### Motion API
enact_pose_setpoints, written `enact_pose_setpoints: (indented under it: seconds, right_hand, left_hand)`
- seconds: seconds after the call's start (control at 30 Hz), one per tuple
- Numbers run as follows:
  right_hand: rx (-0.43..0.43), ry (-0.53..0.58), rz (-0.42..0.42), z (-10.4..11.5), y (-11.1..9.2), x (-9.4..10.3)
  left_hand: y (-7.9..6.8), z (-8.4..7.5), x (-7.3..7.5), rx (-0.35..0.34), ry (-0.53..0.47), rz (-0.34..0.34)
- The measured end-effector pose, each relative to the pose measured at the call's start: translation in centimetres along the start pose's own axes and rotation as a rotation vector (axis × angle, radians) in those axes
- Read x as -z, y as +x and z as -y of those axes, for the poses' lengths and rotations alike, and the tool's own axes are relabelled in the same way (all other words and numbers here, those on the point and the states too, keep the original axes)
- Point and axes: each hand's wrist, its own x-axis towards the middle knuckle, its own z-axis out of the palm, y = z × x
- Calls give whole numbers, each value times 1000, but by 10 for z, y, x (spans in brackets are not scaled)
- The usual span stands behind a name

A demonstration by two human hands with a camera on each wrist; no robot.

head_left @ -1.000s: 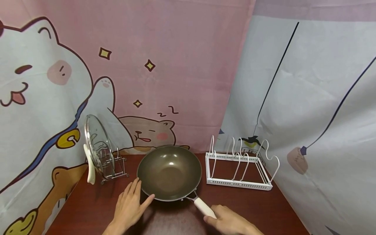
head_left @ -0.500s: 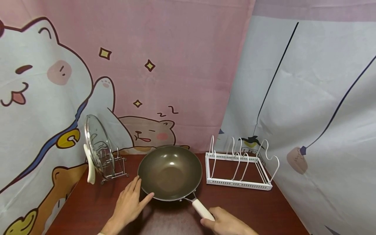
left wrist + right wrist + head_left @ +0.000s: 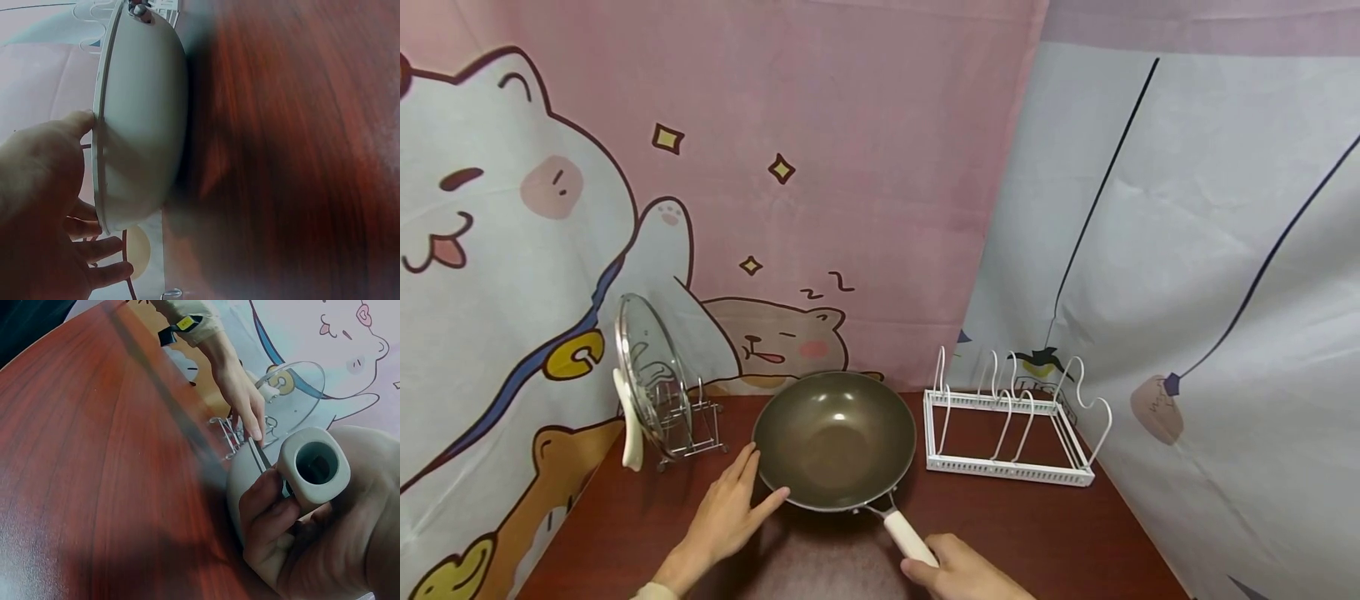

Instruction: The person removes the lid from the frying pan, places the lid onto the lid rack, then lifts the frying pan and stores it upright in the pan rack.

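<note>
I have the wide, dark brown-coated wok (image 3: 835, 442) in the middle of the reddish-brown wooden table (image 3: 1052, 542), its bowl facing up between the two hands in my head view. The left hand (image 3: 726, 517) has its fingers and thumb spread and straightish, set at the wok's near-left rim. The right hand (image 3: 962, 567), well apart from it, is wrapped round the cream, rounded-square handle (image 3: 908, 537). The head view hides that grip's underside, but the right wrist feed gives me curled fingers and the handle's hollow end, plus a dark strap with a yellow patch (image 3: 181, 328) on the left sleeve. My left wrist feed alone shows the pale outer wall (image 3: 144, 112), shadow along its base; I cannot tell whether the whole base touches the wood. Only the head view gives me both racks whole: a silver wire rack (image 3: 703, 442) on the left with a clear glass lid (image 3: 651, 367) upright, and a white metal frame with curved dividers (image 3: 1011, 468) on the right.
</note>
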Motion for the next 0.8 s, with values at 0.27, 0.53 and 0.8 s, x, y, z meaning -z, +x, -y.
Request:
enact_pose_setpoints:
  seconds: [0.27,0.53,0.8]
  right_hand:
    - [-49,111,20,6,2,-6]
    - [-77,192,39,9,4,-14]
    - [-64,233,77,3,7,-14]
  left_hand:
    - [8,8,1,-39,-6,-12]
    - [16,12,5,-71,-8,-9]
    - [20,15,8,-62,-28,47]
